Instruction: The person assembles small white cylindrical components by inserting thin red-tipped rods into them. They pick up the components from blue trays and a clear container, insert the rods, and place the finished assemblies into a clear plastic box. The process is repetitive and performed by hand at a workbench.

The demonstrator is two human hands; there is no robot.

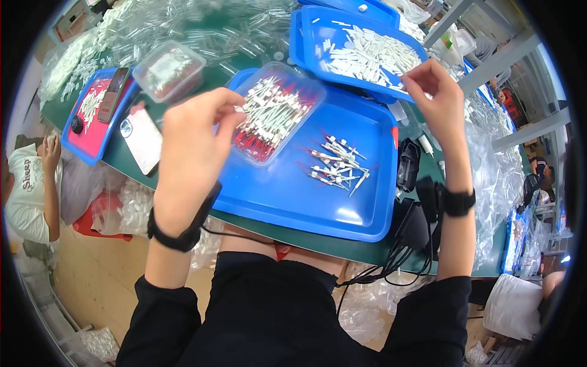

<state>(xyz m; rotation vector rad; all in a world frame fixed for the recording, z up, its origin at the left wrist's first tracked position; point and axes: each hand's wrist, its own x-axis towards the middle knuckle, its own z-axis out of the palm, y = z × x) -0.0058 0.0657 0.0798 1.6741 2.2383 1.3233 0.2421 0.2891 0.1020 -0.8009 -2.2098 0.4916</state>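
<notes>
My left hand [197,131] is raised at the left rim of a clear plastic box [267,160], thumb and forefinger pinched together. Whatever is between those fingertips blends with the pieces behind it. The box is full of slim white parts with red wires [272,116] and sits on the left part of a large blue tray [275,205]. A loose pile of similar white parts [336,162] lies in the middle right of this tray. Over the near right corner of an upper blue tray [312,43], heaped with short white tubes [373,52], my right hand [439,98] has its fingers closed; their contents are unclear.
On the left stand a smaller tray with a red base [98,131] and dark phone [114,95], a pale phone [143,140] and another clear box [168,72]. Black cables and devices [409,223] crowd the right edge. Clear tubes [244,37] cover the back; people sit both sides.
</notes>
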